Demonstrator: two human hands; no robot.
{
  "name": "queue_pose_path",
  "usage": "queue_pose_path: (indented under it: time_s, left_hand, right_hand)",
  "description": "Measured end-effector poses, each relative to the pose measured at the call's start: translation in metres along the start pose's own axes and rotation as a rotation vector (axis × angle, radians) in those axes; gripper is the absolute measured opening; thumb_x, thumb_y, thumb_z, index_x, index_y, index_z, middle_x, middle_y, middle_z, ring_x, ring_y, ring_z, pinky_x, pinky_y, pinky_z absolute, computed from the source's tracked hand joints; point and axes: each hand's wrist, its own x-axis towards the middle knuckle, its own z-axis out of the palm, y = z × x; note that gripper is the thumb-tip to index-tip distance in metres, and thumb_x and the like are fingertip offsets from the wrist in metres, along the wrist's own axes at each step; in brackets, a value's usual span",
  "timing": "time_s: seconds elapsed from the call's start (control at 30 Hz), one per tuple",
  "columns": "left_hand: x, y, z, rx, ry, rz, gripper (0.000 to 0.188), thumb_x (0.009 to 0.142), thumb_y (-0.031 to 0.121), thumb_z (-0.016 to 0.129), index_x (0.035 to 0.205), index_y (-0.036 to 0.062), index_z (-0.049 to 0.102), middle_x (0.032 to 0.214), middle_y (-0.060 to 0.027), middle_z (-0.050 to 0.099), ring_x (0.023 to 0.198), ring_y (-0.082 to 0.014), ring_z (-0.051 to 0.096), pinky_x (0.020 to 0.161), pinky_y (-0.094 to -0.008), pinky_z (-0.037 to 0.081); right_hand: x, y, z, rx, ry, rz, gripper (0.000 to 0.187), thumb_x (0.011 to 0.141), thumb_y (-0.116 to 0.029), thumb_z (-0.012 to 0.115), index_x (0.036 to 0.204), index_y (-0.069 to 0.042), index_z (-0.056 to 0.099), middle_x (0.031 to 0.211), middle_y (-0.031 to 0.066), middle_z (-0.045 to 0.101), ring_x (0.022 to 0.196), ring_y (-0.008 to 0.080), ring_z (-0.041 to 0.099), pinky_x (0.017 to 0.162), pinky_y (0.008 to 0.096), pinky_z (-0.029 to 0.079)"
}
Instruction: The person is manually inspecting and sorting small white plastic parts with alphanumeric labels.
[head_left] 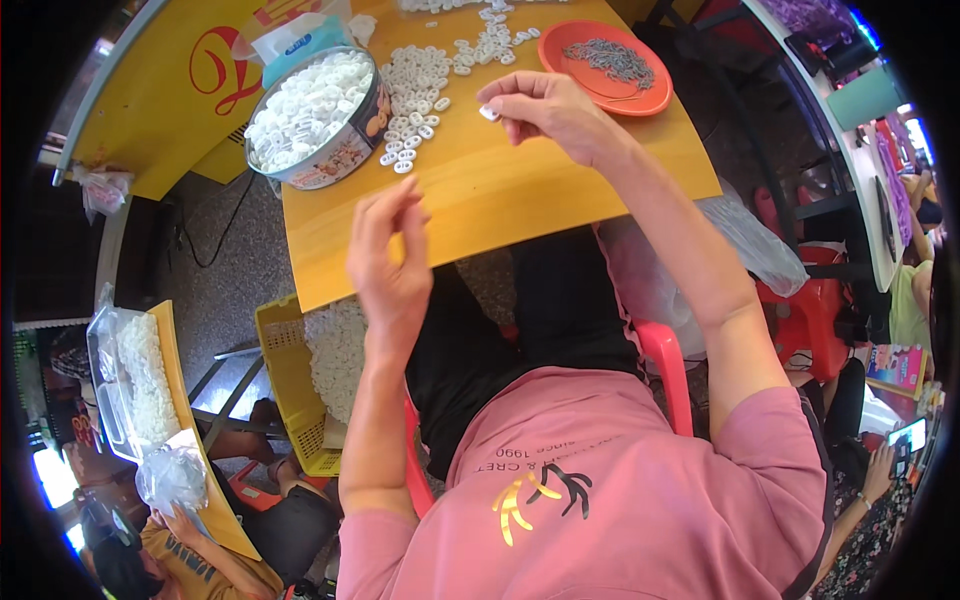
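Right hand [550, 108] left of orange plate [640, 102], pinching white piece [489, 113]; left hand [390, 250] farther left, fingers curled, blurred, grip unclear.

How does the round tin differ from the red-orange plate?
The round tin is deep with patterned walls; the red-orange plate is shallow and plain. The tin is heaped with white oval pieces; the plate bears a smaller pile of grey pieces. The tin is at the left of the table, the plate at the right. Both are round.
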Motion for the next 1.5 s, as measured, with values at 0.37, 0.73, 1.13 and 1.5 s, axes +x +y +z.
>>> queue_pose_path:
  time_s: [0.37,0.73,1.13,1.5]
  left_hand:
    - [0.025,0.0,0.063,0.05,-0.091,0.133,0.02,0.085,-0.001,0.068,0.104,-0.0006,0.066,0.091,-0.0146,0.066,0.081,-0.0277,0.066,0.073,-0.0356,0.051]
    - [0.035,-0.032,0.079,-0.532,-0.154,-0.484,0.021,0.096,0.015,0.063,0.109,-0.0023,0.064,0.089,-0.0068,0.068,0.08,-0.0132,0.063,0.076,-0.0262,0.052]
    - [0.034,-0.026,0.077,-0.509,-0.165,-0.524,0.02,0.097,0.01,0.061,0.112,-0.0042,0.062,0.09,-0.0072,0.067,0.084,-0.013,0.064,0.08,-0.0257,0.052]
    - [0.036,-0.023,0.075,-0.515,-0.156,-0.555,0.021,0.097,0.012,0.062,0.111,-0.0034,0.062,0.091,-0.007,0.067,0.083,-0.0127,0.064,0.079,-0.0258,0.051]
  right_hand:
    - [-0.05,-0.007,0.031,-0.153,0.078,0.028,0.035,0.092,-0.013,0.059,0.124,0.003,0.056,0.082,0.0051,0.065,0.066,0.0085,0.061,0.056,0.0222,0.051]
    - [-0.028,-0.011,-0.095,-0.77,0.446,-0.255,0.021,0.087,-0.019,0.066,0.098,-0.002,0.071,0.084,0.0099,0.07,0.074,0.0166,0.066,0.071,0.0291,0.052]
    - [0.033,0.02,-0.127,-1.286,0.227,-0.271,0.018,0.089,-0.018,0.063,0.099,-0.004,0.069,0.096,0.0125,0.068,0.09,0.0307,0.065,0.08,0.0399,0.051]
    - [0.041,0.015,-0.121,-1.342,0.124,-0.188,0.013,0.088,-0.015,0.063,0.09,-0.002,0.063,0.095,0.0142,0.067,0.09,0.0293,0.065,0.079,0.0392,0.051]
